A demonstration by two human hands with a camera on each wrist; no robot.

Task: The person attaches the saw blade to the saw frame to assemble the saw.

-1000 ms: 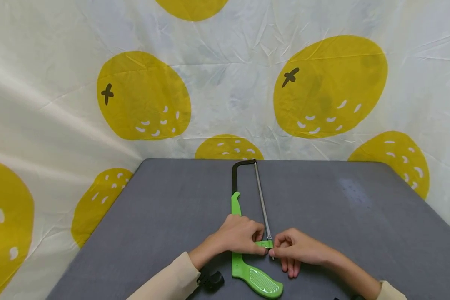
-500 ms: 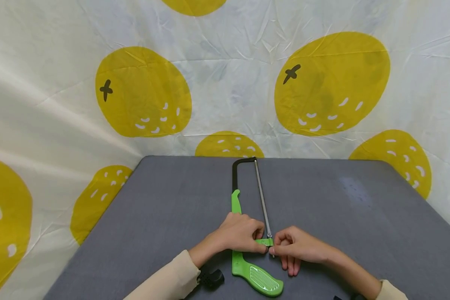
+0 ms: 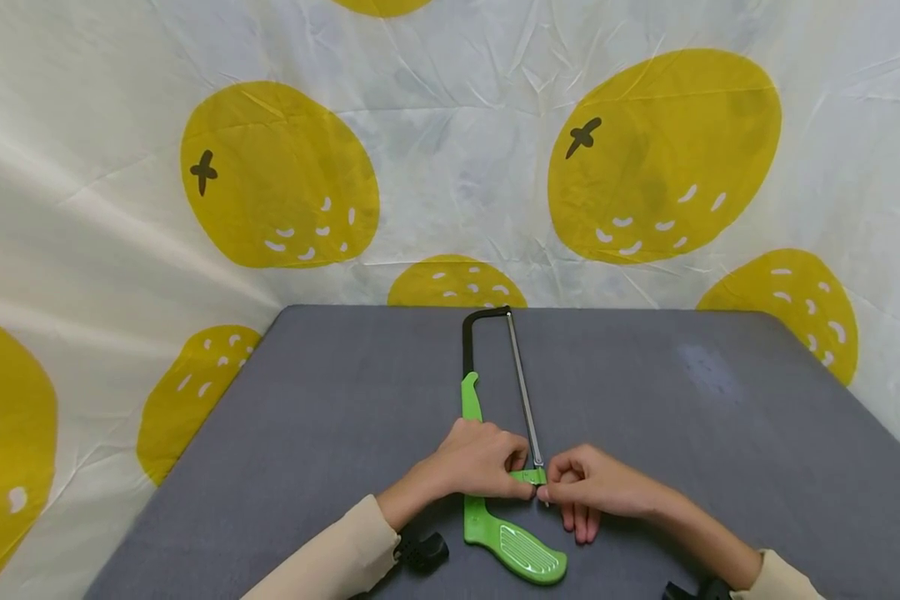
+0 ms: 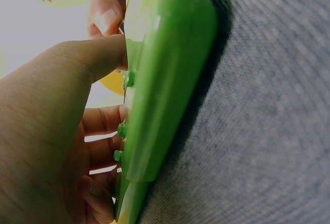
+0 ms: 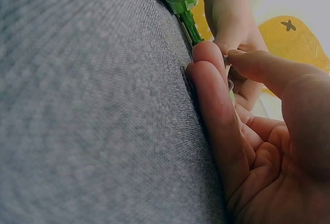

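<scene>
A hacksaw (image 3: 521, 552) with a green handle and a black front bow lies flat on the table, its far end close to the back edge. Its silver blade (image 3: 523, 392) runs along the right side. My left hand (image 3: 476, 458) lies across the green frame (image 4: 170, 79) and grips the short green crosspiece (image 3: 528, 477) at the blade's near end. Just right of it, my right hand (image 3: 596, 483) pinches the small metal tension screw (image 5: 226, 59) between thumb and forefinger. The fingers mostly hide that screw.
The grey cloth-covered table (image 3: 330, 400) spreads out on both sides of the hacksaw. A pale patch (image 3: 708, 371) marks its right part. Behind hangs a white curtain (image 3: 457, 183) printed with yellow fruit. Black wrist cameras (image 3: 422, 552) sit under both forearms.
The head view has tilted slightly, so everything sits a little higher in it. Both hands keep their places on the hacksaw; the right fingertips have shifted only slightly.
</scene>
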